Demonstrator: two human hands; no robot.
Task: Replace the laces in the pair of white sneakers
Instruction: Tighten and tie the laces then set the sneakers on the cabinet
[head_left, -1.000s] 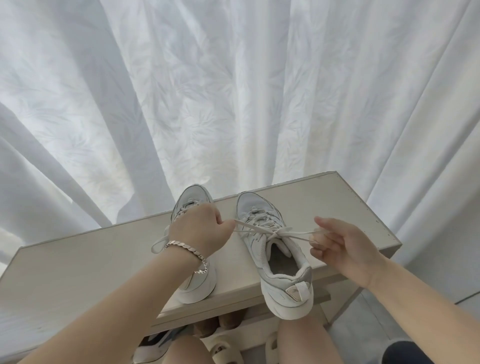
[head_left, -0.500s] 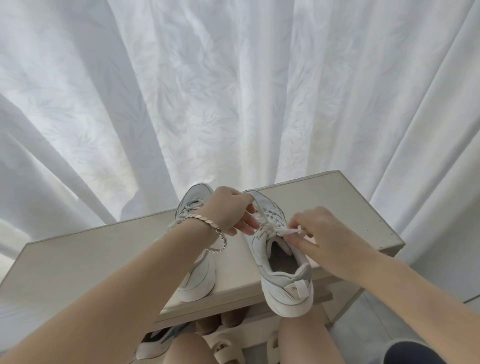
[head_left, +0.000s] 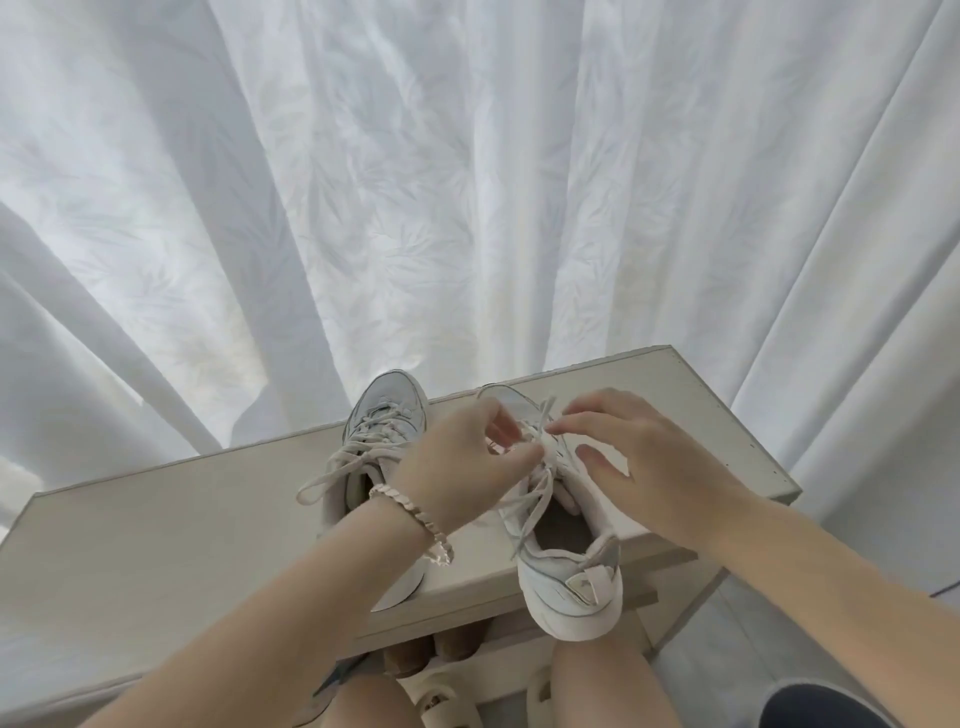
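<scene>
on the pale cabinet top (head_left: 182, 519), heel past its near edge, the right-side white sneaker (head_left: 571, 577) has its lace (head_left: 535, 499) pinched by the left hand (head_left: 457, 457) above the tongue, the right hand (head_left: 660, 467) touching it with fingers (head_left: 561, 427) extended, its hold impossible to tell, heel-tab mark unreadable

Room in a home, beside a window. Floor-length white curtains (head_left: 467, 182) with a faint leaf pattern fill the far side, daylight glowing through. A pale wooden shoe cabinet (head_left: 156, 545) stands before them, white sneakers (head_left: 384, 415) on top, slippers (head_left: 441, 696) and brown shoes (head_left: 431, 649) stored underneath.
</scene>
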